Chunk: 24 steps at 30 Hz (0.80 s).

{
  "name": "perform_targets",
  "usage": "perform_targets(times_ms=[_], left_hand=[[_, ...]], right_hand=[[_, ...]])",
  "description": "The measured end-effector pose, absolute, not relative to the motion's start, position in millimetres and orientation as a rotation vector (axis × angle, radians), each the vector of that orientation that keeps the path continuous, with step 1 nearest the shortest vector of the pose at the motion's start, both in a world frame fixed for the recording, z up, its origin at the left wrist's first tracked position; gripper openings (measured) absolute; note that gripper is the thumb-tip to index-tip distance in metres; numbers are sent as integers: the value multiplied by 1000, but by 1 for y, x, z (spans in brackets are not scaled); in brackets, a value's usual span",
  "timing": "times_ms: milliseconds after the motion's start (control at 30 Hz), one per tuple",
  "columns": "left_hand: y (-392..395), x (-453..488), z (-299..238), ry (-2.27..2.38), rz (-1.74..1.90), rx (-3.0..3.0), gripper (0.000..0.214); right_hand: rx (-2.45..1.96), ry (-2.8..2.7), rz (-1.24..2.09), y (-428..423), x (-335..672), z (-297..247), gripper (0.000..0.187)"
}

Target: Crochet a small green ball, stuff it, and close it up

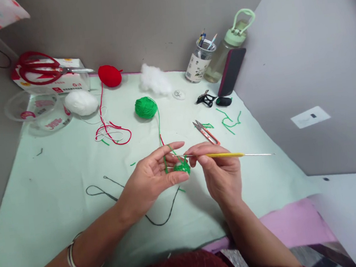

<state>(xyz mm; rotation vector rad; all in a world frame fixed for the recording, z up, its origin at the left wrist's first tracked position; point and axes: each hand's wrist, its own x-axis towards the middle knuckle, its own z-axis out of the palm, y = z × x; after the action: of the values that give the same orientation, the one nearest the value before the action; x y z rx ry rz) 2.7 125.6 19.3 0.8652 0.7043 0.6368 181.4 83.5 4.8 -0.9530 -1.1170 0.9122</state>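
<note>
Between the thumb and fingers of my left hand is a small green crochet piece. Green yarn runs over the raised index finger of that hand and back to a green yarn ball. My right hand grips a crochet hook by its yellow handle. The hook's thin metal tip points left, just above the crochet piece, with yarn close to it. Whether a loop sits on the tip is too small to tell. A short red strand shows behind the left fingers.
Orange-handled thread snips lie beyond my right hand, near green yarn scraps. A red yarn ball, a white yarn ball and white stuffing lie farther back. A phone leans by a bottle. Black cord lies beneath my hands.
</note>
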Motion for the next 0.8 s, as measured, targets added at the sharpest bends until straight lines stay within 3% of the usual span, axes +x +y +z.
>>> perform_targets(times_ms=[100, 333, 600, 800], left_hand=[[127, 3, 20, 712, 643, 859, 60], [129, 4, 19, 669, 671, 832, 24], [129, 5, 21, 688, 679, 804, 21], [128, 4, 20, 682, 679, 823, 20]], right_hand=[[-957, -1110, 929, 83, 184, 5, 12], [-1033, -1023, 781, 84, 189, 9, 13], [-1046, -1094, 546, 82, 188, 11, 12], [-993, -1192, 637, 81, 186, 11, 15]])
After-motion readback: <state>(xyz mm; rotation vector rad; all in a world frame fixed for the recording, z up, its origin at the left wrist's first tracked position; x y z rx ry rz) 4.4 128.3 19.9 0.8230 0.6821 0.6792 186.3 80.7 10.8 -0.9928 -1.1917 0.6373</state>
